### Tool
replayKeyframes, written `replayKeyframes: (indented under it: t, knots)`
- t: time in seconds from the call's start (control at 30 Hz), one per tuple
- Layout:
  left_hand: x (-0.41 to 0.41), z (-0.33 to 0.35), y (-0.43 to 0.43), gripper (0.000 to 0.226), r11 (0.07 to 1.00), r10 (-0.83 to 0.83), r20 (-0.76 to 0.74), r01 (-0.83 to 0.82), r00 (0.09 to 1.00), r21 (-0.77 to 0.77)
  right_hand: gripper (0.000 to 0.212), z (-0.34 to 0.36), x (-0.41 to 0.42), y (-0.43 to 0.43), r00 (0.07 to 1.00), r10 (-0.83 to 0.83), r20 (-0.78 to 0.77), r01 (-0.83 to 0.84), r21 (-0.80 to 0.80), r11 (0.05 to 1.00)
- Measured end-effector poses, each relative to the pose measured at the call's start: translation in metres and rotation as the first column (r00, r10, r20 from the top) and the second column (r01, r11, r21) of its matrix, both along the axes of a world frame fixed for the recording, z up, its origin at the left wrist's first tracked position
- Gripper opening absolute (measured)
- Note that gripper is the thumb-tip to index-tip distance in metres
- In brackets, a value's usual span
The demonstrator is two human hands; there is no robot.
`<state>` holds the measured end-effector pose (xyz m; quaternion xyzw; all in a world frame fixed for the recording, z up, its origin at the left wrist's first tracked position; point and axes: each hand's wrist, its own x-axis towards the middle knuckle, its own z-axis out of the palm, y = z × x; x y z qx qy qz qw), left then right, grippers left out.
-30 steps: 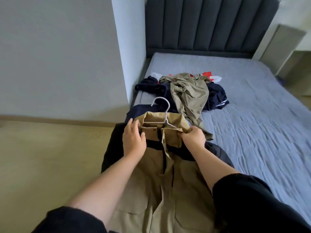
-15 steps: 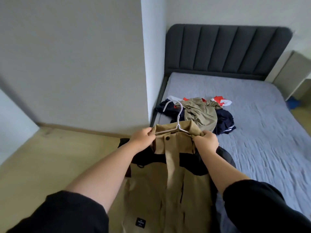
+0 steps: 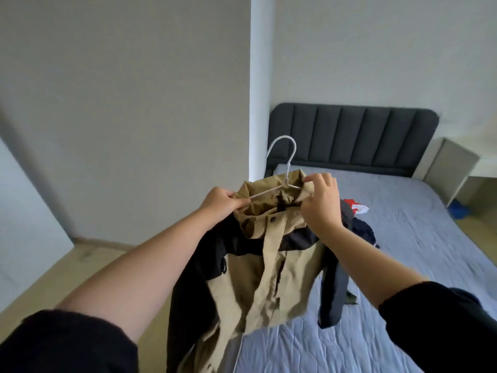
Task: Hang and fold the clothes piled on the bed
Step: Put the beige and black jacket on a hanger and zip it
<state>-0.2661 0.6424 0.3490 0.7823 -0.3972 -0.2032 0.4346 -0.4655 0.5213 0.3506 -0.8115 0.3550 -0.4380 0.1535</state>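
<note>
The left hand curls its fingers round the left shoulder of a tan-and-black jacket, gripping the cloth together with the end of a white hanger. The right hand pinches the collar just beside the hanger's neck. The jacket hangs lifted off the bed, its hem trailing over the grey sheet. Behind the right wrist, the remaining pile of navy, red and white clothes lies on the mattress, near the dark headboard.
</note>
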Motion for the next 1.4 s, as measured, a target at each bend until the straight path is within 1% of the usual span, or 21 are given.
replayKeyframes:
  t: [0.07, 0.1, 0.13, 0.2, 0.23, 0.3, 0.33, 0.4, 0.43, 0.53, 0.6, 0.63, 0.7, 0.77, 0.83, 0.9, 1.0, 1.13, 1.23, 1.33, 1.4]
  knots:
    - [0.0, 0.011, 0.004, 0.029, 0.999, -0.008, 0.014, 0.008, 1.0, -0.032, 0.039, 0.004, 0.005, 0.015, 0.983, 0.119, -0.138, -0.138, -0.144, 0.98]
    - [0.001, 0.016, 0.008, 0.03, 0.999, -0.015, 0.026, 0.016, 1.0, -0.035, 0.038, 0.005, 0.007, 0.02, 0.937, 0.174, -0.303, -0.234, -0.176, 0.956]
    - [0.002, 0.021, 0.013, 0.032, 0.999, -0.015, 0.031, 0.016, 0.999, -0.036, 0.034, 0.007, 0.012, 0.024, 0.846, 0.194, -0.496, -0.321, -0.185, 0.929]
    - [0.006, 0.03, 0.025, 0.031, 0.998, 0.037, 0.018, -0.036, 0.999, -0.043, 0.019, 0.008, 0.016, 0.024, 0.681, 0.147, -0.718, -0.358, -0.15, 0.922]
    - [0.01, 0.035, 0.032, 0.035, 0.994, 0.096, -0.002, -0.096, 0.995, -0.056, 0.018, 0.011, 0.018, 0.023, 0.677, 0.153, -0.72, -0.319, -0.099, 0.943]
    - [0.019, 0.041, 0.044, 0.041, 0.968, 0.217, -0.031, -0.219, 0.976, -0.123, 0.015, 0.021, 0.019, 0.016, 0.789, 0.244, -0.564, -0.269, 0.042, 0.962]
    - [0.024, 0.043, 0.049, 0.042, 0.952, 0.259, -0.028, -0.261, 0.965, -0.16, 0.012, 0.028, 0.024, 0.015, 0.796, 0.214, -0.566, -0.212, 0.071, 0.975]
    - [0.032, 0.048, 0.058, 0.049, 0.93, 0.315, 0.0, -0.309, 0.949, -0.201, 0.015, 0.04, 0.034, 0.018, 0.706, 0.092, -0.702, -0.095, 0.034, 0.995]
    - [0.034, 0.05, 0.062, 0.05, 0.924, 0.332, 0.02, -0.321, 0.943, -0.208, 0.018, 0.041, 0.039, 0.017, 0.705, 0.098, -0.703, -0.12, 0.019, 0.993]
    - [0.045, 0.053, 0.073, 0.038, 0.906, 0.376, 0.067, -0.352, 0.924, -0.236, 0.035, 0.042, 0.043, 0.006, 0.908, 0.214, -0.361, -0.246, -0.046, 0.968]
    - [0.05, 0.056, 0.081, 0.03, 0.888, 0.417, 0.103, -0.381, 0.903, -0.256, 0.052, 0.041, 0.044, -0.014, 0.948, 0.206, -0.241, -0.239, -0.114, 0.964]
    - [0.051, 0.058, 0.085, 0.029, 0.879, 0.441, 0.134, -0.396, 0.888, -0.267, 0.058, 0.041, 0.047, -0.02, 0.927, 0.212, -0.308, -0.246, -0.076, 0.966]
    - [0.05, 0.061, 0.09, 0.031, 0.861, 0.486, 0.204, -0.425, 0.85, -0.279, 0.059, 0.037, 0.059, -0.026, 0.798, 0.26, -0.544, -0.296, 0.021, 0.955]
    - [0.047, 0.057, 0.094, 0.033, 0.855, 0.509, 0.278, -0.442, 0.815, -0.27, 0.04, 0.029, 0.069, -0.025, 0.733, 0.265, -0.626, -0.295, 0.058, 0.954]
    - [0.046, 0.051, 0.098, 0.033, 0.891, 0.455, 0.352, -0.422, 0.818, -0.171, 0.017, 0.021, 0.077, -0.021, 0.819, 0.328, -0.471, -0.283, 0.166, 0.945]
    - [0.048, 0.048, 0.109, 0.032, 0.949, 0.267, 0.399, -0.312, 0.877, 0.051, 0.02, 0.011, 0.085, -0.014, 0.88, 0.362, -0.309, -0.285, 0.268, 0.92]
    - [0.057, 0.049, 0.137, 0.029, 0.925, 0.094, 0.421, -0.236, 0.902, 0.298, 0.02, 0.005, 0.102, 0.004, 0.901, 0.393, -0.185, -0.329, 0.301, 0.895]
    - [0.071, 0.039, 0.171, 0.016, 0.887, 0.196, 0.498, -0.369, 0.845, 0.278, 0.016, 0.006, 0.135, 0.034, 0.873, 0.474, -0.116, -0.421, 0.311, 0.852]
    - [0.081, 0.038, 0.179, 0.052, 0.929, 0.27, 0.401, -0.346, 0.875, 0.13, 0.017, 0.002, 0.16, 0.058, 0.852, 0.515, -0.089, -0.467, 0.312, 0.827]
    - [0.094, 0.043, 0.18, 0.018, 0.955, 0.298, 0.188, -0.293, 0.936, -0.055, 0.016, -0.005, 0.193, 0.086, 0.83, 0.548, -0.107, -0.497, 0.306, 0.812]
    - [0.109, 0.049, 0.187, 0.013, 0.918, 0.344, -0.039, -0.345, 0.938, -0.196, 0.016, -0.009, 0.224, 0.107, 0.825, 0.55, -0.129, -0.497, 0.295, 0.816]
